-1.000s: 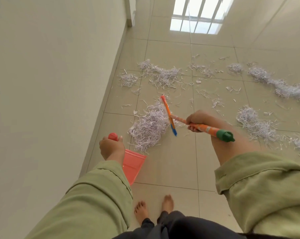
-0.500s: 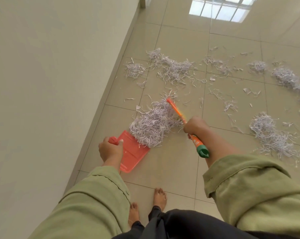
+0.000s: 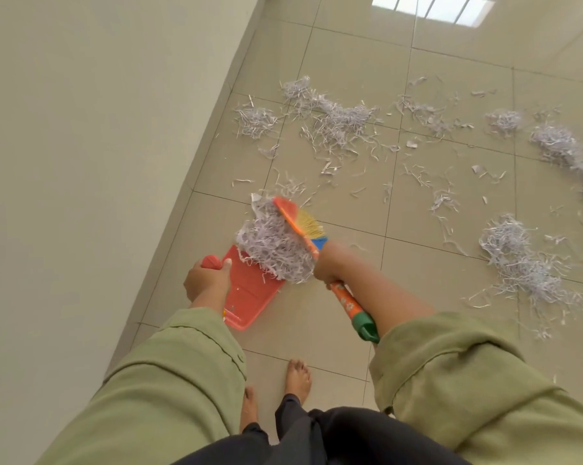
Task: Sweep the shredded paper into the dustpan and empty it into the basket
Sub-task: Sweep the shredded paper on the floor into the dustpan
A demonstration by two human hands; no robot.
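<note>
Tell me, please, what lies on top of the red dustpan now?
A heap of shredded paper lies over the front part of the red dustpan, pushed by the brush. The pan's front edge is hidden beneath it.

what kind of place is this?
Probably a bare indoor room or hallway: glossy beige floor tiles, a plain wall on the left, and a window's reflection on the tiles. No furniture in view.
</note>
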